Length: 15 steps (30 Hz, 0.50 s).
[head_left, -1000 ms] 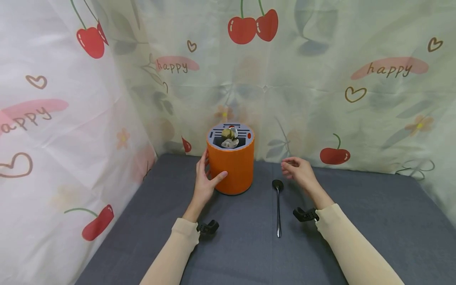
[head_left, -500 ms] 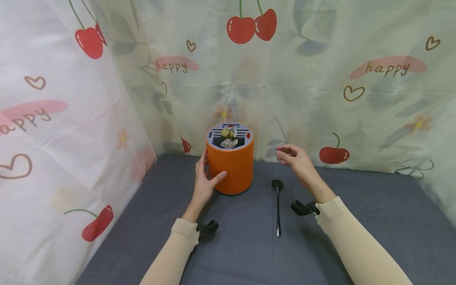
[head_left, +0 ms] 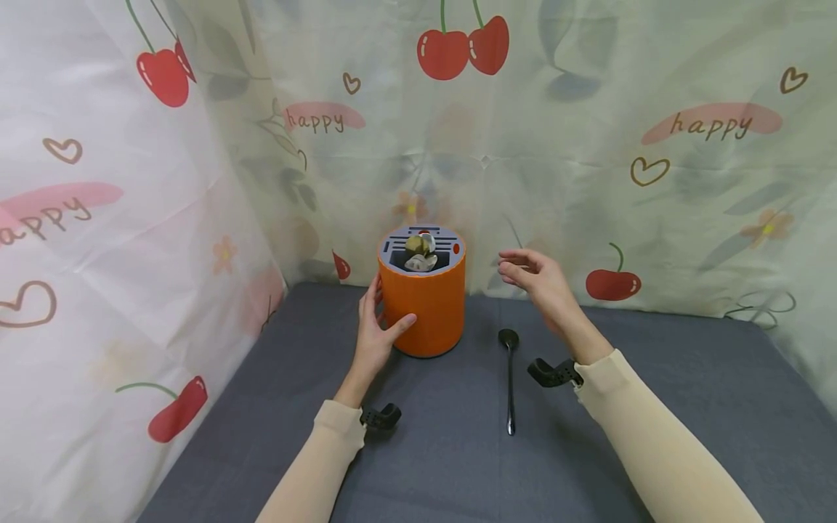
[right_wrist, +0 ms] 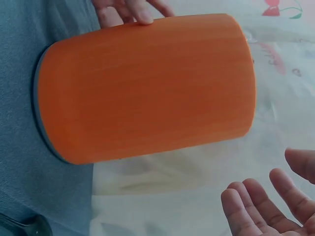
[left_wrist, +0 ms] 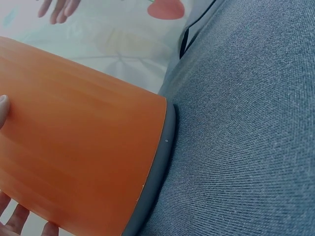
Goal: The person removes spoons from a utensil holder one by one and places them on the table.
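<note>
An orange cylindrical utensil holder (head_left: 428,312) with a grey slotted top stands upright on the table. Several gold and silver spoon heads (head_left: 421,262) stick up from its front compartment; their handles are hidden inside. My left hand (head_left: 374,340) holds the holder at its left side, thumb on the front and fingers round the far side. In the right wrist view some of those fingers (right_wrist: 139,11) touch the orange wall. Raised to the right of the holder, my right hand (head_left: 546,287) has loosely bent fingers and nothing in them. Below it lies a long-handled dark metal spoon (head_left: 511,385).
Dark grey cloth covers the table (head_left: 686,407). A printed curtain (head_left: 569,145) with cherries and hearts hangs close behind the holder and along the left side. Each wrist wears a black strap-on device (head_left: 554,373).
My right hand has risen from the tabletop and moved a little left toward the holder. The left hand, the utensil holder and the dark spoon stay where they were.
</note>
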{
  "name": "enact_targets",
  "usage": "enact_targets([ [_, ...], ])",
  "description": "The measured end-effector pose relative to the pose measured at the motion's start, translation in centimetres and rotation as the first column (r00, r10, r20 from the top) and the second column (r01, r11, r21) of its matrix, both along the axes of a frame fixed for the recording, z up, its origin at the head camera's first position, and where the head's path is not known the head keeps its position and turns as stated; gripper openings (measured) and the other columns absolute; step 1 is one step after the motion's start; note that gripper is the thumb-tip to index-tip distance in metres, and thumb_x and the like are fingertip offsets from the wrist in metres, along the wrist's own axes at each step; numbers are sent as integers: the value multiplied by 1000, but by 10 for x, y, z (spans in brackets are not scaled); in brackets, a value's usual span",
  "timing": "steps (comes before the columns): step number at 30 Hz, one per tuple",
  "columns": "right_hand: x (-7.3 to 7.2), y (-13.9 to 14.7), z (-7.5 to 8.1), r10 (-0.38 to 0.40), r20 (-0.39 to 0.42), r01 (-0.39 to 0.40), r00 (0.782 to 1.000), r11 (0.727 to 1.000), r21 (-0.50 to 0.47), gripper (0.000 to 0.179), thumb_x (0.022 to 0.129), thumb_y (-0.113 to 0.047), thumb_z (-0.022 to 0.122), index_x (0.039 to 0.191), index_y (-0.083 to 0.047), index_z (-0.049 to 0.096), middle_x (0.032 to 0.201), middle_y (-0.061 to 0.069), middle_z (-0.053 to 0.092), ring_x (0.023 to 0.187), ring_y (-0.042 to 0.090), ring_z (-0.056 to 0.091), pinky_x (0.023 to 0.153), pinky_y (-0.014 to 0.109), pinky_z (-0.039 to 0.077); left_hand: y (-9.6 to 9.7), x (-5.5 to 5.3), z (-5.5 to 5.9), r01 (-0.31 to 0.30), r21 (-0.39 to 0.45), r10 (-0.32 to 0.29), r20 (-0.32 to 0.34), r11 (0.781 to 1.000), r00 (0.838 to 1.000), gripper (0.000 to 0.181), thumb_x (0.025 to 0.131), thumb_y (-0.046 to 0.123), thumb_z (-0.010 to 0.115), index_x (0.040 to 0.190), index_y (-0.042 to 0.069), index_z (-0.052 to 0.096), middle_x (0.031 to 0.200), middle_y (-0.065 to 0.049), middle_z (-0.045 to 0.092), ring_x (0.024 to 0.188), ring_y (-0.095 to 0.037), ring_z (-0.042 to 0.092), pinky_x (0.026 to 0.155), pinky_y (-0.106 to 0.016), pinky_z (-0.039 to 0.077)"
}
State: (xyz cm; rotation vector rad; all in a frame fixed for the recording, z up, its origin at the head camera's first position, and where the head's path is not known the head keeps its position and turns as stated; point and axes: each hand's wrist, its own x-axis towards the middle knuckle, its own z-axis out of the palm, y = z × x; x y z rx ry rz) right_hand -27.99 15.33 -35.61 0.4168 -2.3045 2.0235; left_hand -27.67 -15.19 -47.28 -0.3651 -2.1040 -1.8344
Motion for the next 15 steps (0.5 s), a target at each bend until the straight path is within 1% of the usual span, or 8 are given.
enact_targets([
  [2,0,-2,3,1,-6,-1,1000,1000,-9,45,106,-20,64,142,4,56,135,12,58,112,11,65,109,38,49,0,0,1,-2,-2,2,4,1000,1000,96,95,20,80,167,35,18,163,-2,25,149,-24,30,122,-56,29],
  [5,0,-6,10,5,-20,-6,1000,1000,-29,44,105,-19,64,142,4,56,135,12,58,113,12,65,107,35,50,0,1,2,-3,-3,3,10,1000,1000,96,95,20,79,167,36,18,163,-2,25,149,-24,30,122,-56,29],
  [10,-1,-11,20,8,-43,-10,999,999,-48,43,105,-17,63,141,6,56,135,16,59,113,15,65,104,31,52,0,1,3,-1,-2,1,11,1000,1000,95,95,22,80,167,36,18,163,-3,25,149,-25,30,122,-57,28],
  [15,-3,-16,27,10,-47,-12,999,999,-35,43,105,-18,64,141,4,57,139,23,57,112,16,66,104,32,53,1,1,3,-4,-5,4,13,1000,1000,95,95,23,80,167,36,19,163,-3,26,149,-25,30,122,-56,28],
])
